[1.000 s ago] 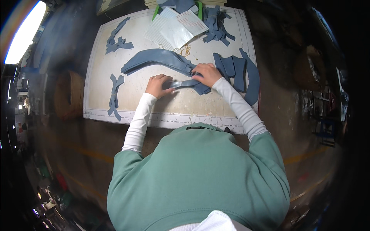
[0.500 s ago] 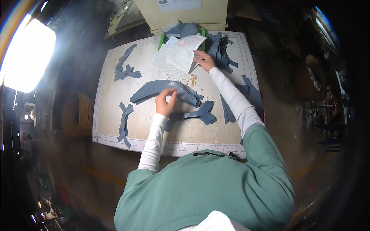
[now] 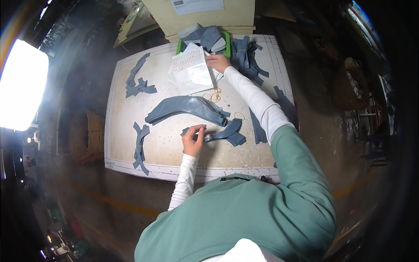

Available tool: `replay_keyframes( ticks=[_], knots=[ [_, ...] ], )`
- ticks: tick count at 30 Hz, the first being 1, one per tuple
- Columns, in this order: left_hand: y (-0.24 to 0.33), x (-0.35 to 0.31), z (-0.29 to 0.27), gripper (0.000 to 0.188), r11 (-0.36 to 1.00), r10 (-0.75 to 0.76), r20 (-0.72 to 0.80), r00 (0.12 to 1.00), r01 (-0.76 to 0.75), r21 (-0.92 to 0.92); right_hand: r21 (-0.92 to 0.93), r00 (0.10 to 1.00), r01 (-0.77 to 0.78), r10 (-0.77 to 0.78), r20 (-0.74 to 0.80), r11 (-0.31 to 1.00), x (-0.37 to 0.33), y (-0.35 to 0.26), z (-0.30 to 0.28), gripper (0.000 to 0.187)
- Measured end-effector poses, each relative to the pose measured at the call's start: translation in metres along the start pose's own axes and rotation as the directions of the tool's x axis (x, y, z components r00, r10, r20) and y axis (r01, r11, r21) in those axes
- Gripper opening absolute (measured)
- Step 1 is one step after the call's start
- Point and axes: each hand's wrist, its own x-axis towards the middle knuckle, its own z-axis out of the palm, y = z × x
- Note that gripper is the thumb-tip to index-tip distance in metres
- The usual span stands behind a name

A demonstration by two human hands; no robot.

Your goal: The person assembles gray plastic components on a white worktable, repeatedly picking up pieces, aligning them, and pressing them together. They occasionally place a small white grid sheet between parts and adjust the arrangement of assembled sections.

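My right hand (image 3: 218,62) grips the right edge of a white printed sheet (image 3: 192,72), fingers closed on it. The sheet lies tilted over other striped papers (image 3: 171,77), in front of a green crate (image 3: 227,46) holding blue-grey pieces (image 3: 205,36). My left hand (image 3: 192,140) is close to the left end of a bundle of curved blue-grey strips (image 3: 233,131). Its thumb and forefinger are drawn together; whether anything is between them is hidden. Just beyond lies a larger stack of curved blue-grey pieces (image 3: 187,106).
Blue-grey strip bundles lie at the far left (image 3: 140,81), near left (image 3: 140,148), far right (image 3: 248,56) and right edge (image 3: 257,124). Tan elastic loops (image 3: 214,96) rest mid-table. A cream cabinet (image 3: 209,21) stands behind the white table (image 3: 126,118).
My right hand has moved left with the printed sheet, which has turned and uncovered more of the crate. My left hand has come nearer me, off the larger stack, its fingers drawn closer together.
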Motion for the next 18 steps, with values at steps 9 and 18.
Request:
replay_keyframes(
  ticks=[9, 18],
  knots=[
    [0.002, -0.024, -0.003, 0.012, 0.994, -0.078, -0.053, 0.996, 0.074, -0.076, -0.538, 0.941, -0.326, 0.212, -0.264, 0.777, -0.038, 0.012, -0.019, 0.031],
    [0.004, -0.023, -0.01, 0.012, 0.998, -0.034, -0.091, 0.995, 0.03, -0.051, -0.667, 0.718, 0.248, -0.595, -0.36, 0.703, -0.031, -0.061, -0.049, 0.006]
  ],
)
